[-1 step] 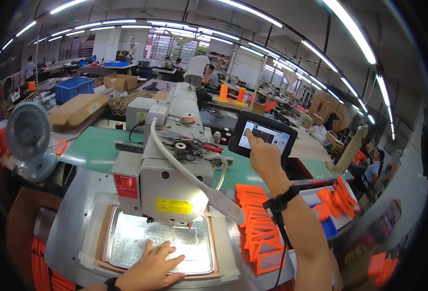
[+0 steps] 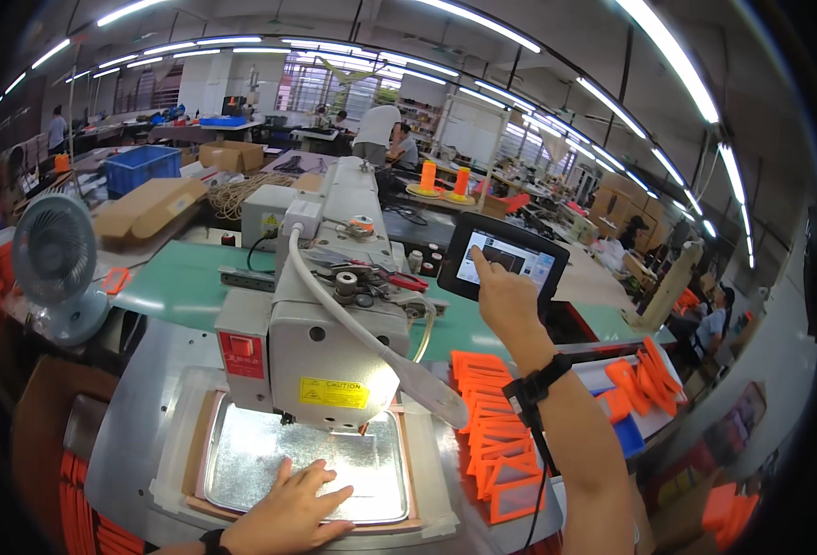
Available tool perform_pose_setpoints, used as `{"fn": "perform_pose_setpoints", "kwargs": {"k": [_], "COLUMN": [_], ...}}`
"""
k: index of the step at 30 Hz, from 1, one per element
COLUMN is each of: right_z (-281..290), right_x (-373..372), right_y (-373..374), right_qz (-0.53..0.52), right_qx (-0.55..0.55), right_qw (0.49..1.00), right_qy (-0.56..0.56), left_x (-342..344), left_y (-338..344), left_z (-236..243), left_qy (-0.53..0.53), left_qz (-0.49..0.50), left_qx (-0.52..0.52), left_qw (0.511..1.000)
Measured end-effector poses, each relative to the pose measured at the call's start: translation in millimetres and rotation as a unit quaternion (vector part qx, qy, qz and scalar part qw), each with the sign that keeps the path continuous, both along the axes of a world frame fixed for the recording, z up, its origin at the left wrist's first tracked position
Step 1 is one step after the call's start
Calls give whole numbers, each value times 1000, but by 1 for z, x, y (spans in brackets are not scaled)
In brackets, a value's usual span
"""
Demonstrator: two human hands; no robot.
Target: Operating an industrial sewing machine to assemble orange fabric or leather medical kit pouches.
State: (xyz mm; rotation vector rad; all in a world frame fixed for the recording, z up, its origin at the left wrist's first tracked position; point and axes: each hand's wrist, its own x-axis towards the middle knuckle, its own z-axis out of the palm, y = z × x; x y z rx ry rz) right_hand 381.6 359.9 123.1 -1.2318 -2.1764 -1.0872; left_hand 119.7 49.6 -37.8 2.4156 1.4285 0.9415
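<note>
My left hand (image 2: 299, 509) lies with spread fingers on a shiny metal plate (image 2: 242, 453), which sits in a taped frame (image 2: 420, 462) under the head of an industrial sewing machine (image 2: 334, 342). Nothing is held in it. My right hand (image 2: 508, 301) is raised to a tilted touch screen (image 2: 538, 264). Its index finger is stretched out against the display, the other fingers look partly curled, and nothing is in its grasp. A black strap (image 2: 543, 384) with a cable circles my right wrist.
Orange-edged mesh pieces (image 2: 501, 444) lie in an overlapping row right of the frame. More orange pieces (image 2: 649, 379) rest in a tray at the right. Scissors and bobbins (image 2: 358, 282) sit on the machine. A fan (image 2: 57, 259) stands at the left; people (image 2: 376, 129) are farther back.
</note>
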Motion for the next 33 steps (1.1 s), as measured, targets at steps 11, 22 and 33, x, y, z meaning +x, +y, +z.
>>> {"fn": "perform_pose_setpoints", "kwargs": {"k": [11, 22, 33], "right_z": [5, 4, 8], "right_x": [-2, -3, -7], "right_y": [3, 3, -1], "right_qz": [-3, -7, -59], "right_qx": [-10, -23, -88], "right_qw": [1000, 1000, 994], "right_qy": [-11, 4, 20], "left_x": [-13, -14, -48], "left_y": [3, -5, -8], "left_z": [13, 19, 24], "left_qy": [69, 84, 71], "left_qz": [-15, 13, -3], "left_qx": [-97, -150, -200], "left_qw": [993, 985, 977]}}
